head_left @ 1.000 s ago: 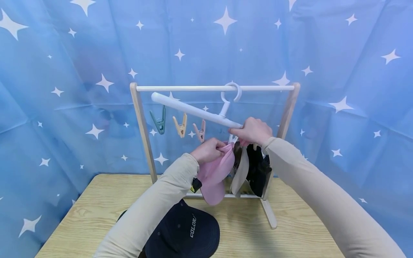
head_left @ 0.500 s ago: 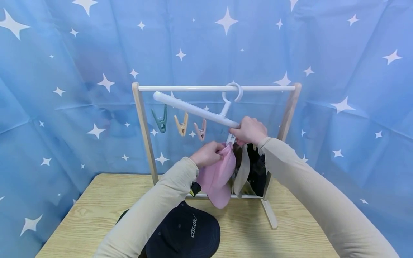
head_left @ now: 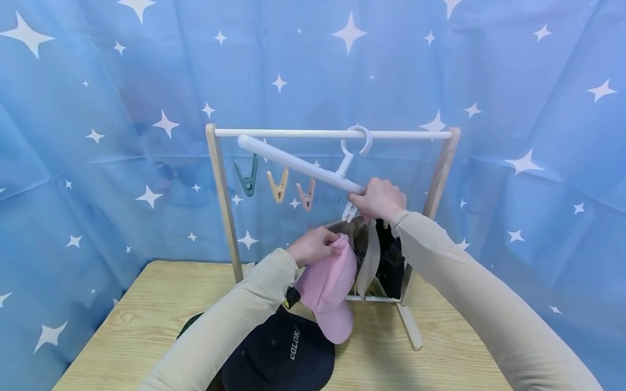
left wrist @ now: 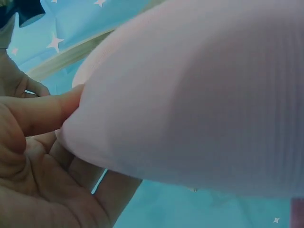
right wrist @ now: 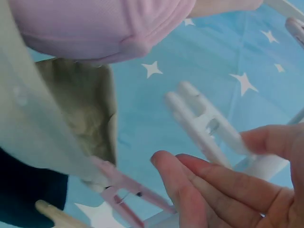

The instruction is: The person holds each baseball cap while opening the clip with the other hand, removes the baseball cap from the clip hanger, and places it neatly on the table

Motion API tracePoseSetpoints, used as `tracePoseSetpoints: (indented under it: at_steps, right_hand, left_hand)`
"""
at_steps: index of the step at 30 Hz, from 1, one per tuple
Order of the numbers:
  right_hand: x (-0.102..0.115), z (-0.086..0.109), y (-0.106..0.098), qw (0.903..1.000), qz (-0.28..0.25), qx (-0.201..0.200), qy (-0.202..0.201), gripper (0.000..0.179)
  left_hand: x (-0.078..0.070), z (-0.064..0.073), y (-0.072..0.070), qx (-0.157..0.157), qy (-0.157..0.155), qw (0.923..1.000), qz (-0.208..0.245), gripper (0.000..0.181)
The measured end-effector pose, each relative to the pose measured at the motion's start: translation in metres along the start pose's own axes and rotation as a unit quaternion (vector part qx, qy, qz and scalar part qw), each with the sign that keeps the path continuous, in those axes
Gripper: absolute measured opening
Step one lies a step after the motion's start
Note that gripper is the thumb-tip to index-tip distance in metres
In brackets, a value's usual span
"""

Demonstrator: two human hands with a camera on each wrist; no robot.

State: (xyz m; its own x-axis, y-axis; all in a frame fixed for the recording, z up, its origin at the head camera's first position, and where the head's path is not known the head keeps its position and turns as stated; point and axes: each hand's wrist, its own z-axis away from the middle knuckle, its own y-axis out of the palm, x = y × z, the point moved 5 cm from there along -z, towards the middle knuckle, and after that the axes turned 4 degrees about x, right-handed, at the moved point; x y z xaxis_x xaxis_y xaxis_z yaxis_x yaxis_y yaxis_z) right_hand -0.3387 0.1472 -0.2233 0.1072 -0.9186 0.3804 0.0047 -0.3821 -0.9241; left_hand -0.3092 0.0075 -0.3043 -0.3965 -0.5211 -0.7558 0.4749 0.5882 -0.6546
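Left hand (head_left: 315, 248) pinches the pink cap (head_left: 331, 288) by its edge; the cap hangs brim down above the table (head_left: 455, 353), apart from the white clip (head_left: 349, 212). Right hand (head_left: 380, 199) grasps that clip between thumb and fingers, at the low end of the tilted hanger (head_left: 290, 159). Step, as I judge it: getting 1 cap clear of 1 clip. Best to steady the hanger (from where I stand, 3 bare clips (head_left: 279, 192) dangle under its raised arm), draw the cap outward, wide of the beige brim (head_left: 370, 263), then release the clip gently.
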Motion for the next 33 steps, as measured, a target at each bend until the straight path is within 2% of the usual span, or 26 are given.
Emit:
tracePoseSetpoints:
  at_steps: [8,16,21,25,29,33]
  right_hand:
    - [-0.015,0.000,0.007,0.9984,-0.054,-0.017,0.008,0.046]
    - [-0.022,0.000,0.009,0.9984,-0.051,-0.023,-0.009,0.052]
    - [-0.027,0.003,0.011,0.9992,-0.028,0.007,-0.029,0.059]
    - [-0.038,0.005,0.005,0.9986,-0.006,0.025,-0.046,0.058]
    - [-0.052,0.008,-0.006,0.9976,0.033,0.018,-0.058,0.048]
    - [-0.067,0.009,-0.012,0.9956,0.084,-0.003,-0.041,0.036]
  left_hand:
    - [0.004,0.017,0.001,-0.038,-0.002,0.9989,0.025,0.010]
    - [0.011,0.039,0.006,-0.071,0.010,0.9960,0.054,0.020]
    - [0.020,0.055,0.013,-0.085,0.011,0.9919,0.093,0.035]
    - [0.029,0.068,0.021,-0.093,0.010,0.9890,0.114,0.035]
    - [0.037,0.081,0.027,-0.098,0.014,0.9883,0.116,0.029]
    - [0.045,0.093,0.030,-0.095,0.010,0.9873,0.126,0.022]
